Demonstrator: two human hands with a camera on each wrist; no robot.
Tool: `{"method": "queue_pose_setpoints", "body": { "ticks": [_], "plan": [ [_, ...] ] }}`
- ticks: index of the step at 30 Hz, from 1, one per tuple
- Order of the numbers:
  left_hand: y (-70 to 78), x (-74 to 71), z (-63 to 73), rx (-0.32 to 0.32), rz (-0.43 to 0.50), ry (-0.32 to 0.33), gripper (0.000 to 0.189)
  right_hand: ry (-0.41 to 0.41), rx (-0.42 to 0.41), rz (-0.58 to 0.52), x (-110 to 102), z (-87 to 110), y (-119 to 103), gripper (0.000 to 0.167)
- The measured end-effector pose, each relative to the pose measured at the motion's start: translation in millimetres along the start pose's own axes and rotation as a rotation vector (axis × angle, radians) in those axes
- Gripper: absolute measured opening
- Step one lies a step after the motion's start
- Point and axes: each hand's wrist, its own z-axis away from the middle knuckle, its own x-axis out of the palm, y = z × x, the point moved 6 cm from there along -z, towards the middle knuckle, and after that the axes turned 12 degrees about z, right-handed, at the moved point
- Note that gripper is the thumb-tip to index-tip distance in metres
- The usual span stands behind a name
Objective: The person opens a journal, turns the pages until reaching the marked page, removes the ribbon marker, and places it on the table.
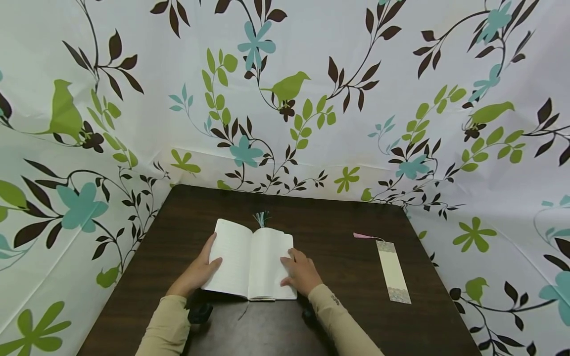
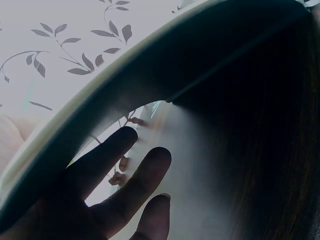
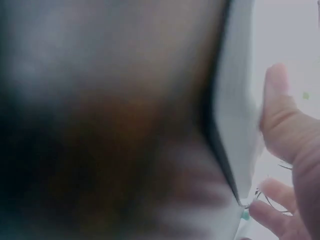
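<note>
An open notebook (image 1: 233, 259) with pale, blank-looking pages lies across the dark table in the head view. My left hand (image 1: 196, 272) grips its left side, thumb over the page; in the left wrist view, the fingers (image 2: 135, 187) spread beneath the cover (image 2: 120, 60). At the right edge, my right hand (image 1: 303, 271) holds the other side. Its thumb (image 3: 280, 107) rests against the pages (image 3: 232, 100) in the right wrist view. A teal tassel (image 1: 261, 219) sticks out above the notebook's top edge, and a thin ribbon (image 1: 243, 311) trails below the spine.
To the right on the dark table (image 1: 338, 277) lies a cream bookmark (image 1: 393, 269) with patterned ends and a pink tassel (image 1: 363, 236). Behind and beside the table hangs a white curtain (image 1: 320, 148) printed with leaves, birds and flowers.
</note>
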Motion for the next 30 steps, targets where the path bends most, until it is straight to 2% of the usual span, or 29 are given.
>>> {"method": "queue_pose_setpoints", "body": {
  "ticks": [4,8,11,16,18,20,23,26,30],
  "plan": [
    [0.0,-0.7,-0.1,0.001,0.003,0.003,0.080,0.002,0.063,-0.033,2.4,-3.1,-1.6,0.097],
    [0.8,-0.6,0.2,0.000,0.007,-0.001,0.080,-0.007,0.079,-0.135,1.3,-4.1,-4.9,0.108],
    [1.4,-0.1,0.5,0.000,0.010,-0.011,0.080,-0.015,0.068,-0.291,-1.0,-5.2,-7.8,0.110],
    [1.4,-0.6,0.6,-0.004,0.017,-0.016,0.081,-0.013,0.032,-0.652,-13.3,-10.5,-18.8,0.109],
    [1.1,-0.8,0.6,-0.006,0.017,-0.017,0.081,-0.051,0.051,-0.818,-24.7,-11.5,-28.5,0.104],
    [0.9,-0.6,0.7,-0.009,0.014,-0.019,0.081,-0.094,0.066,-0.964,-26.2,-12.4,-38.0,0.099],
    [2.0,0.1,1.3,-0.010,0.010,-0.019,0.081,-0.159,0.016,-1.150,-26.0,-14.5,-55.4,0.087],
    [3.6,0.8,2.3,-0.010,0.006,-0.016,0.081,-0.216,-0.097,-1.163,-20.7,-16.0,-72.0,0.080],
    [4.2,1.2,2.5,0.003,0.046,-0.015,0.078,-0.268,-0.167,-0.932,-19.3,-17.0,-92.2,0.075]
  ]
}}
